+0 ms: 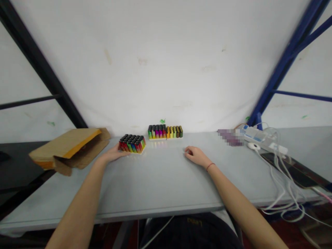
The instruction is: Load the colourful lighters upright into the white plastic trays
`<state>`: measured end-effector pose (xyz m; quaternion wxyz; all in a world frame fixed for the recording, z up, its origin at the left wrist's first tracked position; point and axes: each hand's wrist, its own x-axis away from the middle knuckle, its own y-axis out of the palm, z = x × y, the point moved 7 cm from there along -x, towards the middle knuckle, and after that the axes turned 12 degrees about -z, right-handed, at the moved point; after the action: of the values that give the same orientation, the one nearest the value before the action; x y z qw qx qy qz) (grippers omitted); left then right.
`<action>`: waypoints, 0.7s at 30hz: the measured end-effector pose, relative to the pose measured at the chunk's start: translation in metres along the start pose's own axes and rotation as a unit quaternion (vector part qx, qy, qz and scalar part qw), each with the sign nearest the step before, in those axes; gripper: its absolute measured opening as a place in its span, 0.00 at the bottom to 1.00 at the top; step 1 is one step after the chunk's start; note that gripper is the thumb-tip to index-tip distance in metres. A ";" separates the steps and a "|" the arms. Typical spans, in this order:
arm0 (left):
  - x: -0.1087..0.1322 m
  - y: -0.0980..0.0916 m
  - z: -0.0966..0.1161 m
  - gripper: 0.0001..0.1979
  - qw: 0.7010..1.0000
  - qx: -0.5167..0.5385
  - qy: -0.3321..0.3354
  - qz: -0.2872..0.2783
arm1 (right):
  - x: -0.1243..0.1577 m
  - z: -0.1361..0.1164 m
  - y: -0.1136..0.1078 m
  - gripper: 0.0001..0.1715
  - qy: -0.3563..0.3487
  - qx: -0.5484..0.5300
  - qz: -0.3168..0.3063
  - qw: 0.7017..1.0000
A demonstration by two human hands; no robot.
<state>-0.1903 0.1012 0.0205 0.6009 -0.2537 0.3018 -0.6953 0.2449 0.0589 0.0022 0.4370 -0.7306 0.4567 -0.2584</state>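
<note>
On the left of the grey table, a tray of lighters [132, 143] with black tops and multicoloured bodies stands at a slant. My left hand [114, 153] grips its left corner, the thumb along the front edge and the fingers partly hidden behind it. My right hand [196, 156] rests on the tabletop right of the middle, loosely closed with its fingers curled, and nothing shows in it. Against the wall stand two more blocks: a tray of black-topped lighters [157, 132] and, touching it, a tray of yellow and dark lighters [174, 132].
An open cardboard box [70, 147] lies at the left edge of the table [155, 186]. At right are a power strip [264, 140], tangled white cables [282, 180], a dark phone-like device [293, 171] and a blurred purple item [232, 137]. Metal posts [282, 65] flank the wall.
</note>
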 end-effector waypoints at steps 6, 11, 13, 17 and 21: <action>0.003 0.025 0.010 0.34 0.998 -0.013 -0.046 0.035 | -0.001 0.002 0.002 0.09 -0.010 0.005 -0.002 1.000; 0.001 0.031 0.017 0.27 0.971 -0.113 -0.163 0.130 | -0.002 0.003 0.003 0.09 -0.012 0.008 -0.001 1.000; -0.004 0.033 0.021 0.28 0.959 -0.132 -0.201 0.151 | -0.002 0.002 0.003 0.10 -0.014 0.009 -0.006 1.000; -0.018 0.035 0.026 0.31 0.944 -0.119 -0.257 0.168 | -0.001 0.000 0.002 0.10 -0.010 0.013 -0.013 1.000; -0.031 0.035 0.026 0.34 0.945 -0.085 -0.263 0.175 | -0.001 -0.001 0.001 0.10 -0.008 0.015 -0.009 1.000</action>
<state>-0.1427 0.1256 0.0134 0.7472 -0.4210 0.2309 -0.4594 0.2430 0.0587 0.0016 0.4495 -0.7300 0.4423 -0.2633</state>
